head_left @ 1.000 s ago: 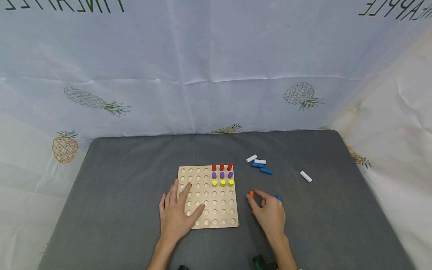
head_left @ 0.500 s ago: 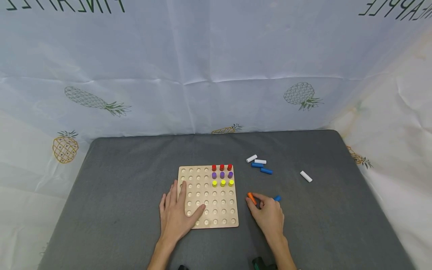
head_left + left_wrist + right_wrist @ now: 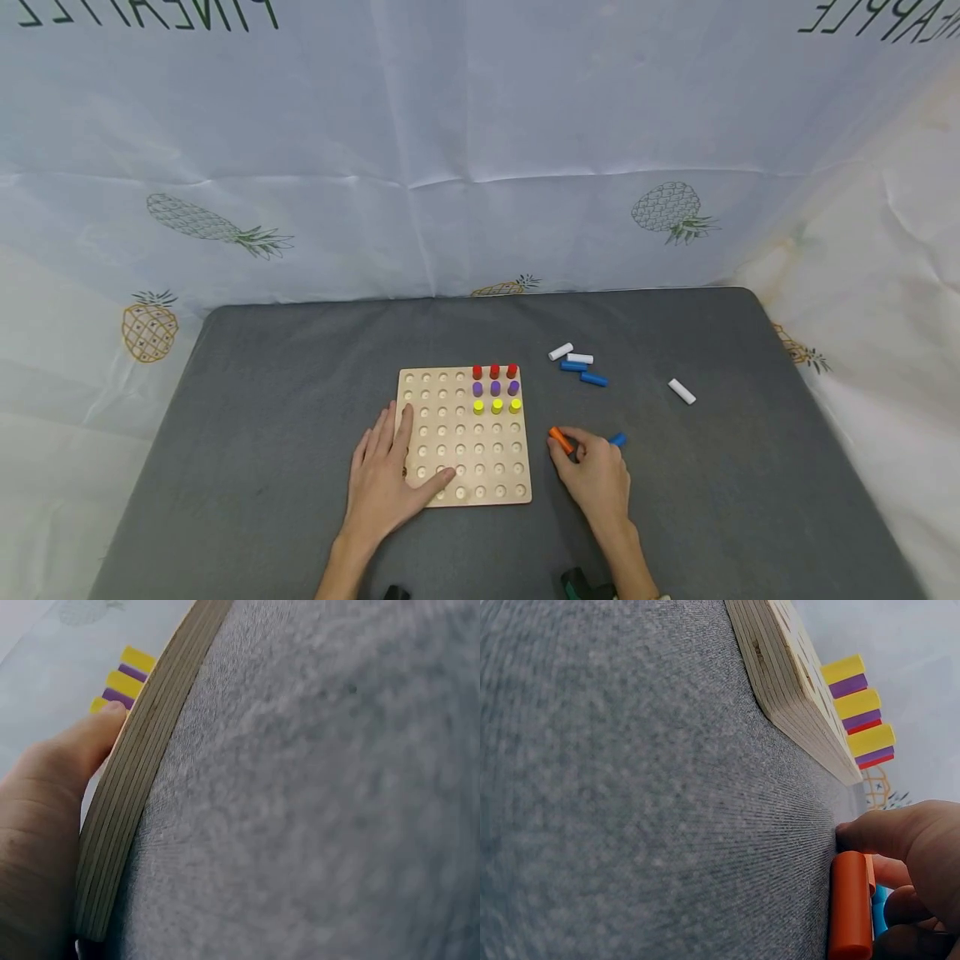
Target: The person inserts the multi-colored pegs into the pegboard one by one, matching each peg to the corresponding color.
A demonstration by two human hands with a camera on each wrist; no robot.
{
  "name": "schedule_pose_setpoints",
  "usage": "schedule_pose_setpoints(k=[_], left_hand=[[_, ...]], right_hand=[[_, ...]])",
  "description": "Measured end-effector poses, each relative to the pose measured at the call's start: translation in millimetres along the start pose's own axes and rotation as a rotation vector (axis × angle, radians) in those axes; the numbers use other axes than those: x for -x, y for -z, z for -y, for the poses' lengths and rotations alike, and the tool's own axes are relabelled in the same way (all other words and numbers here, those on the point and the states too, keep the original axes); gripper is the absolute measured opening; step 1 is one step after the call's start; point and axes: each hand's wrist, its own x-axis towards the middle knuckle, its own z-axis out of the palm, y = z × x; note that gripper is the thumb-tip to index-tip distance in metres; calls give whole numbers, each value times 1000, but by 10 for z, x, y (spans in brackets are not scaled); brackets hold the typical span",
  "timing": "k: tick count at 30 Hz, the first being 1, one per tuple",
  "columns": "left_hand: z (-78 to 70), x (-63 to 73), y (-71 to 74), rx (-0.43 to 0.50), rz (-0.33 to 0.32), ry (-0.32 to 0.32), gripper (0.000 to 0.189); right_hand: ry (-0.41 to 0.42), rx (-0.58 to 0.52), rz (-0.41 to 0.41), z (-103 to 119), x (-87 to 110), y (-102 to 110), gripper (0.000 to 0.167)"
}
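Left hand (image 3: 382, 482) spread on wooden pegboard (image 3: 489, 482) at its left edge, fingers straight, thumb splayed inward. Right hand (image 3: 600, 479) curled, thumb and index pinching orange peg (image 3: 560, 440), right of pegboard.

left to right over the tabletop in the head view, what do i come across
Left hand → board → right hand → lone white peg. Whatever overlaps these side to side is left out.
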Motion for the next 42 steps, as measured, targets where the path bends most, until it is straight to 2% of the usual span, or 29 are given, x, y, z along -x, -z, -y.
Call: schedule_pose_setpoints(k=[10,19,28,42], left_hand=[[21,5,-42,-44,-43,-33,116],[24,8,-24,-36,-7,-27,121],[39,16,-58,-60,-73,-57,119],[57,9,-85,-52,-102,-71,117]], right_hand=[[13,2,-2,5,-11,-2,27],[28,-5,-31,18,-3,-1,23],[24,-16,-25,72,10,29,24],[56,-30,-38,106,22,61,23]])
